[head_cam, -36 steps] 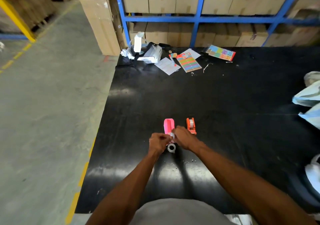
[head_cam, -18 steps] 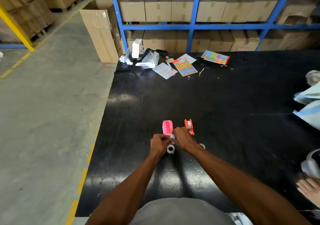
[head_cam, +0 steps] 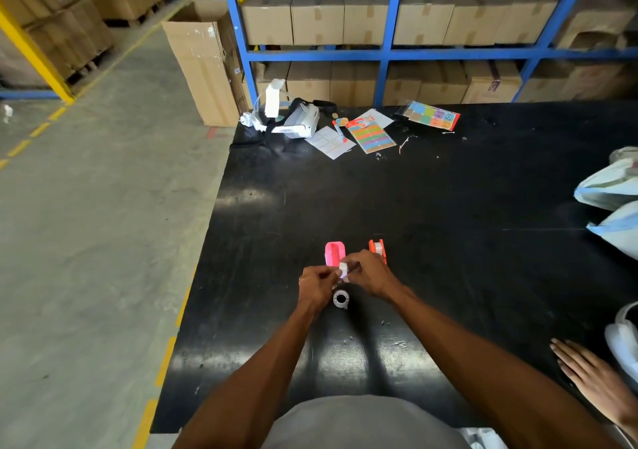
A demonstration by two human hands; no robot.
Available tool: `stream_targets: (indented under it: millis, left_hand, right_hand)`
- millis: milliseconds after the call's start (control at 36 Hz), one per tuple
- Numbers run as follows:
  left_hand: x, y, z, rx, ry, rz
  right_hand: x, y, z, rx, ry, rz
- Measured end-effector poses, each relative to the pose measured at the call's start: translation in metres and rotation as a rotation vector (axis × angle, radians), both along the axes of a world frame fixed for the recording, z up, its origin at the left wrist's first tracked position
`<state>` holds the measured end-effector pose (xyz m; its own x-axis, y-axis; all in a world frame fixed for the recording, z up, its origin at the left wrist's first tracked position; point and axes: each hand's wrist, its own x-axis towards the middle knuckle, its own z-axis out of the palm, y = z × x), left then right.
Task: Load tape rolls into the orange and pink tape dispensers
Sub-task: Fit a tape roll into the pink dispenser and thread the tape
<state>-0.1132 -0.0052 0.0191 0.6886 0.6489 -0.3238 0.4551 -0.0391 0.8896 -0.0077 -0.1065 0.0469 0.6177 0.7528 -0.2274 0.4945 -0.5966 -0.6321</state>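
A small white tape roll (head_cam: 344,269) is pinched between both hands just above the black table (head_cam: 448,241), near its front edge. The right hand (head_cam: 371,271) has its fingers closed around the roll from the right, and the left hand (head_cam: 316,288) meets it from the left with thumb and fingertips pressed together at the roll's edge; whether they hold the roll itself or a loose end of tape is too small to tell. Just behind the hands stands the pink dispenser (head_cam: 335,253), its open well facing up and partly hidden by the roll. To its right, close by but apart from it, is the orange dispenser (head_cam: 377,248) with a white roll already seated in it; the right hand covers its near end. A second tape roll (head_cam: 340,299) lies flat on the table directly below the hands, its hollow core showing.

Far back on the table sit a white headset (head_cam: 297,120) with its strap, some sheets of coloured stickers (head_cam: 374,134) and another sticker pack (head_cam: 431,114) to the right. Pale plastic bags (head_cam: 611,186) lie at the right edge. Another person's hand (head_cam: 593,379) rests flat on the table at the lower right. Behind the table, blue shelves (head_cam: 390,51) hold cardboard boxes (head_cam: 317,17), and a tall open carton (head_cam: 203,58) stands on the concrete floor to the left.
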Motion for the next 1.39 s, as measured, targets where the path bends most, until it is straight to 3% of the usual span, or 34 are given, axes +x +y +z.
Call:
stream_targets:
  millis: [222,444,556,917,1389]
  left_hand:
    - [0.009,0.003,0.004,0.038,0.044,-0.014]
    - [0.005,0.009,0.002,-0.194,-0.041,-0.052]
    - [0.002,0.012,-0.001,-0.219,-0.042,-0.049]
    - [-0.011,0.016,-0.008,-0.315,0.08,0.04]
    - [-0.028,0.006,-0.047,0.187,0.502,-0.209]
  right_hand:
    - [0.0,-0.001,-0.002,0.063,0.063,-0.047]
    - [0.007,-0.006,0.004,0.051,0.1,0.095]
    - [0.009,-0.005,0.003,0.04,0.096,0.133]
    - [0.009,-0.011,-0.013,-0.052,0.171,0.04]
    - [0.023,-0.015,-0.032,-0.057,0.206,0.016]
